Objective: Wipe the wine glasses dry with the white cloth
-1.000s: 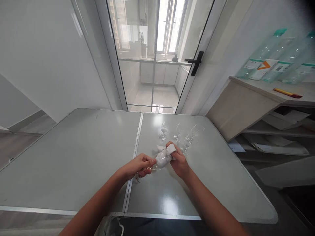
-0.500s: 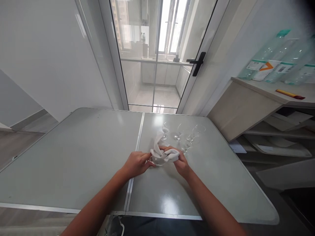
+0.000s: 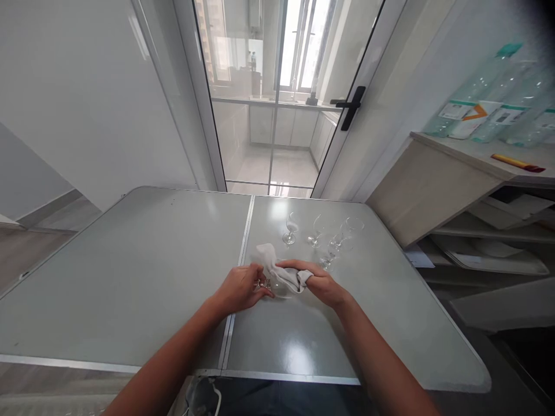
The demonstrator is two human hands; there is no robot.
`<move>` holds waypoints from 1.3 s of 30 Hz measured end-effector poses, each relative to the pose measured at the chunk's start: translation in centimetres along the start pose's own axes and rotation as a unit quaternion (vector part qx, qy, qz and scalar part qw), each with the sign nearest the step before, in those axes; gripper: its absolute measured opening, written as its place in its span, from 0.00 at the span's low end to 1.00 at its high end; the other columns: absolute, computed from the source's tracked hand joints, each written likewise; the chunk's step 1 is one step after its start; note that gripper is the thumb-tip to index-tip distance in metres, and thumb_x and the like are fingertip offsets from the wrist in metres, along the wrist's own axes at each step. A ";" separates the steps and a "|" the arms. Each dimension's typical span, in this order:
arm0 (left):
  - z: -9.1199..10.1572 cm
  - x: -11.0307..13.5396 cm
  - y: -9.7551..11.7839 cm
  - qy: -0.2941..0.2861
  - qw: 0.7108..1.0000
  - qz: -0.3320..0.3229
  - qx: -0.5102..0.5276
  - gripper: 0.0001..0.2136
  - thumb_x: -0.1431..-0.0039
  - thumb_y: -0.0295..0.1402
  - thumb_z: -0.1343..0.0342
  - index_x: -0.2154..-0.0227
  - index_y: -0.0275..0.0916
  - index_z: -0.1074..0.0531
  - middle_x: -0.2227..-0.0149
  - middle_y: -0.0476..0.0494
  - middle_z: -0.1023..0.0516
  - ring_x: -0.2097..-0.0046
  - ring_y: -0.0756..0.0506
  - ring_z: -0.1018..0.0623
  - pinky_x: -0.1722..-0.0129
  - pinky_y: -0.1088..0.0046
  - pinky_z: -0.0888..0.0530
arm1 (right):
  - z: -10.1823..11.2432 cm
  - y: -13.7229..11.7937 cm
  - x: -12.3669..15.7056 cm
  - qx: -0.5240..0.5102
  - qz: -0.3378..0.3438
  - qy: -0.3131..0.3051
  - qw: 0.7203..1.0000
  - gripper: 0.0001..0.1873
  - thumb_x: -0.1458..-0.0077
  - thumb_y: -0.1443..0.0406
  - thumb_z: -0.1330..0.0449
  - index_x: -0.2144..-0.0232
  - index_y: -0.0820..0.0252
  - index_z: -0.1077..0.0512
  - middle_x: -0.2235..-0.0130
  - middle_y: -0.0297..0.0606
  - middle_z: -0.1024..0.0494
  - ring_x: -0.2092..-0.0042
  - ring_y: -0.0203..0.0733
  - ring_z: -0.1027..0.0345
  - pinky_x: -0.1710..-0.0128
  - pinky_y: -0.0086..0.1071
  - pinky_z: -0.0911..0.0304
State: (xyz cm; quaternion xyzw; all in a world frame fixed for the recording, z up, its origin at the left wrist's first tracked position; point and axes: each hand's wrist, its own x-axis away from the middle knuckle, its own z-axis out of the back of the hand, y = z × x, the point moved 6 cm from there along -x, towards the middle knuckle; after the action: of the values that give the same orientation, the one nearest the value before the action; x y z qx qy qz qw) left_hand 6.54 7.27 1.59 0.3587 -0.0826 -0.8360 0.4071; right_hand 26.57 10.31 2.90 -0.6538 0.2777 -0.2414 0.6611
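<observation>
My left hand [image 3: 241, 287] is closed around the stem end of a clear wine glass [image 3: 277, 287] held on its side just above the grey table [image 3: 130, 277]. My right hand [image 3: 318, 281] presses a white cloth [image 3: 277, 267] over the bowl of that glass, fingers wrapped over it. One end of the cloth sticks up toward the left. Just beyond the hands stand several more clear stemmed glasses [image 3: 318, 234] in a loose row.
The table has a metal seam [image 3: 243, 254] down its middle and a rounded right corner. A wooden shelf unit [image 3: 455, 185] with plastic bottles [image 3: 489, 98] and papers stands to the right. A glass door [image 3: 277, 92] lies behind the table.
My right hand has turned over the glass bowl, dragging the cloth round it; the loose end of the cloth now points left. My left hand stays on the stem.
</observation>
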 end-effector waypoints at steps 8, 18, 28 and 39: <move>0.0 0.0 0.9 -0.094 0.994 -0.050 0.008 0.16 0.41 0.38 0.35 0.61 0.42 0.39 0.70 0.51 0.22 0.71 0.47 0.21 0.70 0.73 0.31 | -1.1 -0.6 0.8 0.099 0.044 -0.217 0.970 0.36 0.39 0.65 0.44 0.30 0.53 0.42 0.30 0.41 0.40 0.30 0.53 0.47 0.31 0.46 0.54; -0.1 0.0 0.6 -0.055 0.998 -0.020 -0.010 0.13 0.37 0.39 0.39 0.62 0.42 0.38 0.71 0.52 0.22 0.74 0.49 0.23 0.71 0.74 0.32 | -1.0 -0.1 -0.6 0.147 0.012 0.002 0.989 0.24 0.45 0.71 0.46 0.47 0.56 0.25 0.53 0.38 0.20 0.53 0.44 0.28 0.51 0.35 0.34; -1.0 -0.9 0.6 -0.121 0.986 0.101 0.054 0.10 0.36 0.37 0.41 0.61 0.42 0.37 0.74 0.55 0.25 0.75 0.49 0.26 0.72 0.74 0.37 | 0.2 2.9 -1.0 0.035 -0.049 0.109 0.992 0.13 0.50 0.70 0.41 0.62 0.60 0.21 0.67 0.33 0.22 0.64 0.40 0.30 0.62 0.30 0.35; -2.2 -0.7 0.4 -0.233 0.875 0.284 0.316 0.12 0.47 0.39 0.37 0.76 0.34 0.28 0.78 0.52 0.31 0.76 0.51 0.32 0.76 0.76 0.39 | -0.9 -1.7 0.3 0.181 0.256 -0.019 0.949 0.11 0.34 0.67 0.40 0.64 0.53 0.16 0.54 0.42 0.16 0.47 0.49 0.25 0.43 0.44 0.35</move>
State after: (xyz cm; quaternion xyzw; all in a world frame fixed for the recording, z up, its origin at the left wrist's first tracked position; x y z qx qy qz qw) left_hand 8.55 7.87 0.56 0.2243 -0.5334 -0.6729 0.4608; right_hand 26.28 9.42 4.59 -0.4347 0.3753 -0.0976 0.8128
